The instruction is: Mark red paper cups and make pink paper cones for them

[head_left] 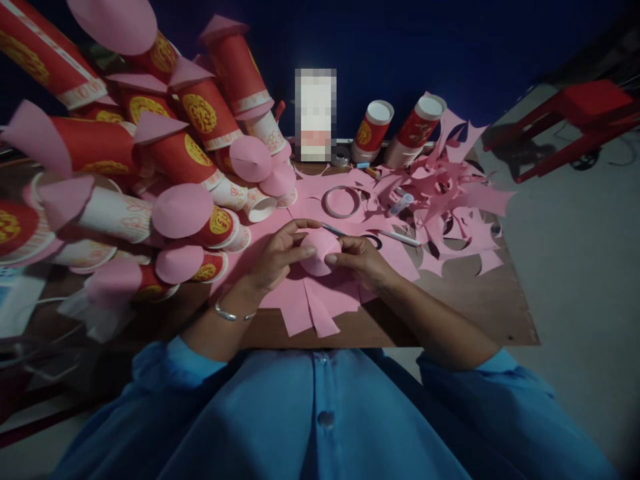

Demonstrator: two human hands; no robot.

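A small pink paper cone is pinched between my two hands, above the middle of the table. My left hand grips its left side with the thumb on top and the fingers around the rim. On the right edge, my right hand holds it between thumb and fingers. Beneath lie pink paper sheets. Just beyond the cone are a grey ring, a pen-like stick and a partly covered dark ring.
Red and white paper cups with pink cone tops crowd the left side. Pink paper offcuts heap at the right. Two stacks of cups stand at the back, beside a blurred-out upright item. A red stool is on the floor.
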